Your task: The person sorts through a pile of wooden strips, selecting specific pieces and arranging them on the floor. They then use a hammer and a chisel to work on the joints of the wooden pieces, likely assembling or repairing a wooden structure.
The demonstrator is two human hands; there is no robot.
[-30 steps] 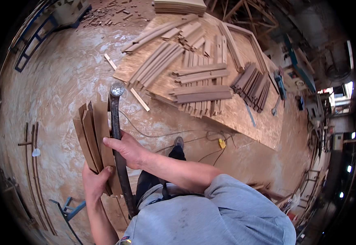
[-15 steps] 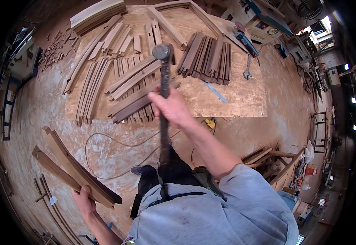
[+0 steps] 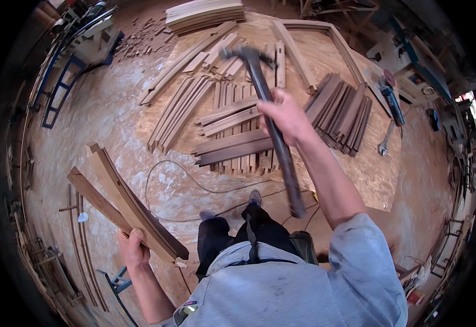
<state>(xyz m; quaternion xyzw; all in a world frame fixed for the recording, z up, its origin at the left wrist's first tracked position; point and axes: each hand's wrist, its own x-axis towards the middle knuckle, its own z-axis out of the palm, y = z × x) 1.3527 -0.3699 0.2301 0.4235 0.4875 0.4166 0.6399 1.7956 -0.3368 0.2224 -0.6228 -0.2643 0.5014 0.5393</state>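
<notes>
My right hand (image 3: 287,116) is closed round the dark handle of a hammer (image 3: 265,90), held up in front of me above the near side of the worktable. The hammer's head points up and to the left, and its handle end hangs toward my legs. Low on the left, my left hand (image 3: 135,248) grips a few curved wooden pieces (image 3: 126,191) near their lower ends. They fan apart toward their upper ends, and one has a dark side. My fingers underneath them are partly hidden.
The plywood worktable (image 3: 377,180) carries stacks of curved slats (image 3: 181,111), dark strips (image 3: 341,111), an angle grinder (image 3: 393,103) and a wrench (image 3: 385,139). A cable (image 3: 194,188) loops over the floor near my feet. Long thin rods (image 3: 82,240) are at the left, and wood offcuts (image 3: 140,41) lie beyond.
The view has turned, so the table appears farther right. The hammer has tilted from nearly upright to leaning left at its head. Both hands keep their hold.
</notes>
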